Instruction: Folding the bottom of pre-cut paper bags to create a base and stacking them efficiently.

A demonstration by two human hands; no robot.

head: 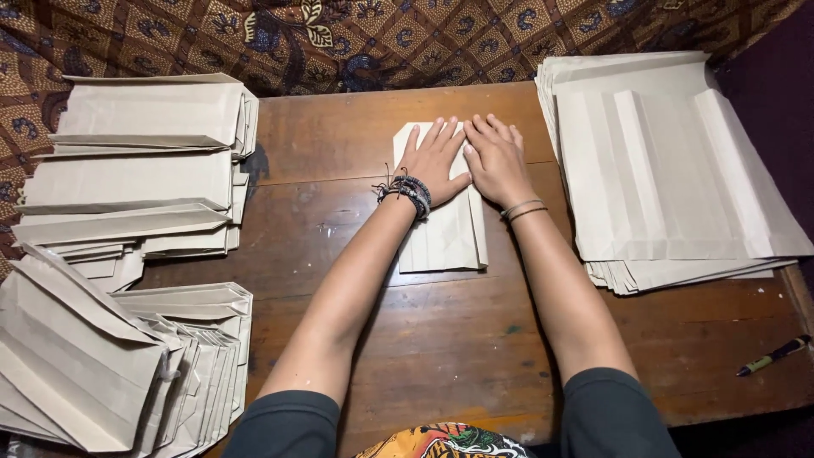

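Folded paper bag (pixel 445 242), plain kraft-brown and oblong, lies at the centre of the wooden table (pixel 441 356), its long side running from twelve to six o'clock. Creases run along its length, and its lower end shows layered pleats. Both hands press flat on its upper half, fingers stretched out and together, gripping nothing. The left hand (pixel 434 163) covers the top left part of the bag, with a bundle of dark bead and cord bracelets (pixel 407 190) at the wrist. The right hand (pixel 494 161) lies just beside it, thumbs touching, with two thin bands (pixel 523 209) around the wrist.

At three o'clock from the bag, a broad stack of flat paper sheets (pixel 670 178) sits on the table, the same dull brown, the top sheet creased into long upright panels. At nine to ten o'clock, piles of finished bags (pixel 140 170) lie crosswise, their flaps folded over. At seven to eight o'clock, another heap of bags (pixel 110 365) fans out on a slant, edges overlapping like shingles.

A dark pen with a green band (pixel 773 355) lies at four o'clock near the table's edge. The table is dark brown planks, scuffed and glossy. Behind it, from ten to two o'clock, hangs a batik cloth (pixel 339 42) in brown, cream and blue with a diamond pattern. No print or label shows on any of the paper.
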